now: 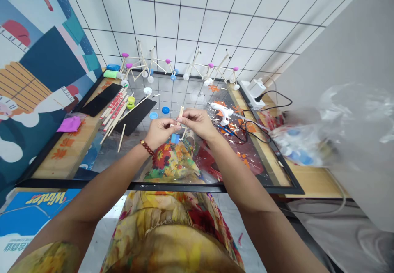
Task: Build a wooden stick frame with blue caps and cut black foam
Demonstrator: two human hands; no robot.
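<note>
My left hand (160, 131) and my right hand (197, 121) meet over the middle of the glass tabletop (107, 160). Thumb and fingers of each hand are closed on short pieces of wooden chopstick (181, 112), whose pale ends stick up between them. How the pieces join is hidden by the fingers. Just below my hands is a small blue block (175, 138), beside a thin pale stick (184, 133); whether these are attached to the held pieces I cannot tell. Two blue bottle caps (165, 110) lie beyond my hands.
Chopsticks (115, 111) lie on the left by a black sheet (137, 117) and yellow-green tubs (131, 102). To the right rests a white glue gun (222, 112) with its black cord. Several stick models (192, 65) with cap wheels line the back, near a power strip (252, 94).
</note>
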